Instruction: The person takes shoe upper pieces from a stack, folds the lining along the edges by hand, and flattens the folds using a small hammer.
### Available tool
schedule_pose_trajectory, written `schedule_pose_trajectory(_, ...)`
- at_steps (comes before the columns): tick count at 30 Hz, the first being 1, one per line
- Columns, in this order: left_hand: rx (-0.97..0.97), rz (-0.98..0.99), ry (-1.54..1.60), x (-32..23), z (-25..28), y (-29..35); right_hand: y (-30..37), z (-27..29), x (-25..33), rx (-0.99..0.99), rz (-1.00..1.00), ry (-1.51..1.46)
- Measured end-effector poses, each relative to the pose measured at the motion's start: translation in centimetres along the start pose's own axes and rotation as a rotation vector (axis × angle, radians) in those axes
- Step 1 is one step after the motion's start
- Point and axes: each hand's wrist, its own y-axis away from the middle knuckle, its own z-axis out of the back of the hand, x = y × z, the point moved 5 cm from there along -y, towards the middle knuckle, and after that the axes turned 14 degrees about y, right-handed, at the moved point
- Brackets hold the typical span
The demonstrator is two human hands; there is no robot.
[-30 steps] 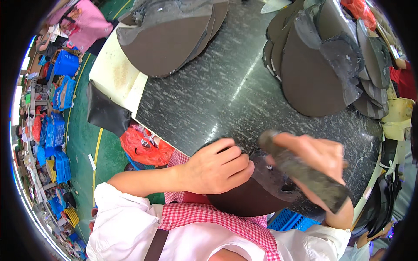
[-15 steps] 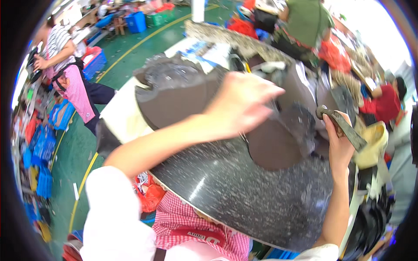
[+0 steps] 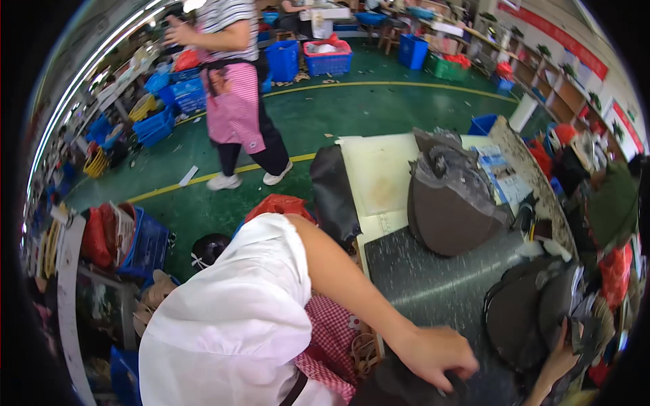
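Observation:
My left hand [image 3: 437,357] is low over the near side of the dark speckled work surface [image 3: 406,271]. Its fingers curl down onto a dark, flat piece [image 3: 399,384], which the lower edge of the picture cuts off. At the right, my right hand [image 3: 559,362] is closed round a dull metal hammer [image 3: 577,333], only part of which shows. Next to that hand lie dark, rounded flat pieces [image 3: 518,311]. A stack of dark brown, curved pieces [image 3: 450,216] with crinkled, shiny upper edges rests farther back.
A pale board [image 3: 379,169] and a blue-and-white paper [image 3: 504,176] lie at the table's far end. A black sheet [image 3: 335,193] hangs over its left side. Another person [image 3: 233,101] in a pink apron stands on the green floor. Blue crates [image 3: 145,243] stand at the left.
The view has swung to the left. My left hand has come down from above the brown pieces to the near side of the table. The hammer stays in my right hand.

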Motion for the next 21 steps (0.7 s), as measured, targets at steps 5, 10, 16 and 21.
schedule_pose_trajectory(5,0.055,0.171,-0.472,2.9,2.5,4.5,6.6,5.0,10.7,0.468,-0.122,-0.561)
schedule_pose_trajectory(10,0.082,0.242,-0.383,1.7,3.9,4.5,11.4,6.6,16.3,0.817,0.340,-0.544)
schedule_pose_trajectory(16,0.169,0.223,-0.232,2.7,3.3,1.0,14.3,6.0,15.5,0.732,0.247,-0.468)
schedule_pose_trajectory(21,0.257,0.124,-0.209,3.7,3.2,0.3,14.2,6.5,16.1,0.806,0.277,-0.331)
